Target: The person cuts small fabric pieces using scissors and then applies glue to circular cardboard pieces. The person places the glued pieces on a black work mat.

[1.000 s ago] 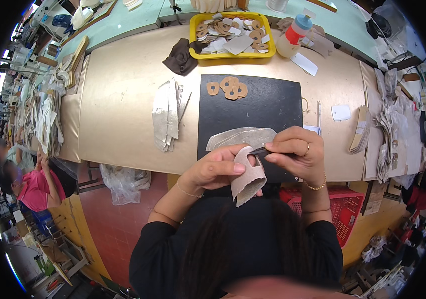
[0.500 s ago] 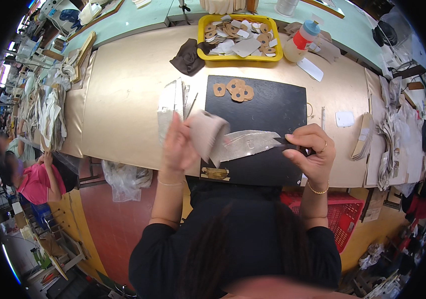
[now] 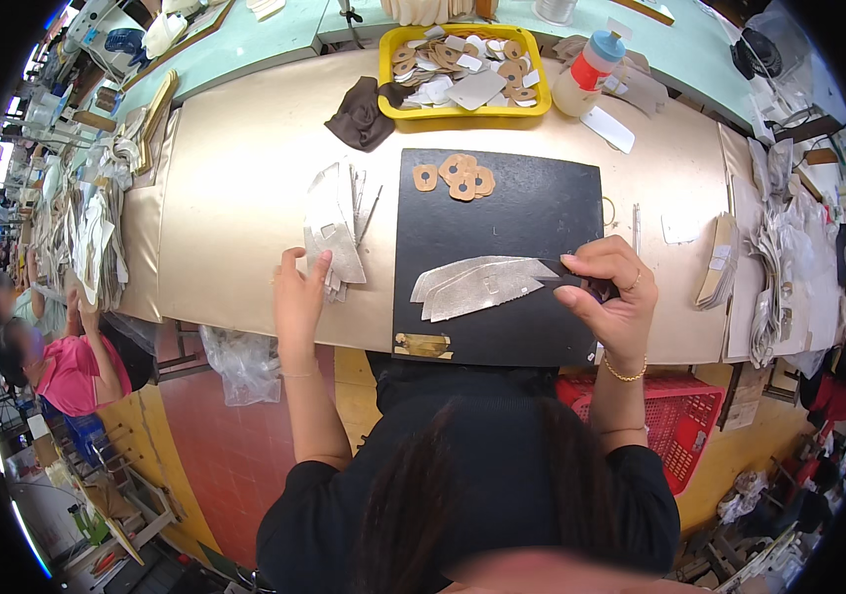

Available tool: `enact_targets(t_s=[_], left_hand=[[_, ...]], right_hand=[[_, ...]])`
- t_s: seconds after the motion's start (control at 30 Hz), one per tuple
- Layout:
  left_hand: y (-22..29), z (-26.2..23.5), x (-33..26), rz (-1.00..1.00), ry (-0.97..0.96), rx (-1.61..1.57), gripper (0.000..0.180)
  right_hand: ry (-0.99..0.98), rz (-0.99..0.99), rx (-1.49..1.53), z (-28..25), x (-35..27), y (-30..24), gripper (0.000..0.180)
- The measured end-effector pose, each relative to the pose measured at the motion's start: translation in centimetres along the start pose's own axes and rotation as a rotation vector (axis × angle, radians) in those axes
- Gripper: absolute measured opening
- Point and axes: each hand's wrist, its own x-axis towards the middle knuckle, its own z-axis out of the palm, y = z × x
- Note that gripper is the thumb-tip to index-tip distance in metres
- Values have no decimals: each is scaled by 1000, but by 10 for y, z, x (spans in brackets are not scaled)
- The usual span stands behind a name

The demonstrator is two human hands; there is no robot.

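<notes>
My left hand [image 3: 298, 297] is at the near end of a pile of silver-grey shaped pieces [image 3: 336, 220]. Its thumb rests on the top piece, and its fingers are spread beside the pile. On the black mat [image 3: 502, 218] lie overlapping silver-grey curved pieces [image 3: 482, 287]. By their pointed right end, my right hand [image 3: 616, 302] is closed in a pinch around a small dark tool [image 3: 599, 289], mostly hidden by the fingers. Several small brown pieces with dark centres [image 3: 463, 178] lie at the mat's far edge.
Behind the mat stands a yellow tray [image 3: 463, 111] of brown and white pieces, with a dark cloth [image 3: 360, 115] on its left and a capped bottle [image 3: 589, 75] on its right. A red crate [image 3: 680, 426] is below the table. A person in pink [image 3: 82, 371] sits at far left.
My left hand has moved left and down from the mat to the pile. The blurred, curled pale piece it held is no longer in it. My right hand has barely moved.
</notes>
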Motion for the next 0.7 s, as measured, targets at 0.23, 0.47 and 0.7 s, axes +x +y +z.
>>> enact_targets(t_s=[0.23, 0.47, 0.7], left_hand=[[60, 65, -52, 786, -266, -171, 27], [84, 96, -85, 779, -242, 45, 39], [89, 94, -82, 801, -246, 89, 32]], right_hand=[[-8, 16, 49, 6, 0, 0, 28], [30, 57, -3, -6, -11, -4, 28], [31, 71, 41, 0, -13, 0, 27]])
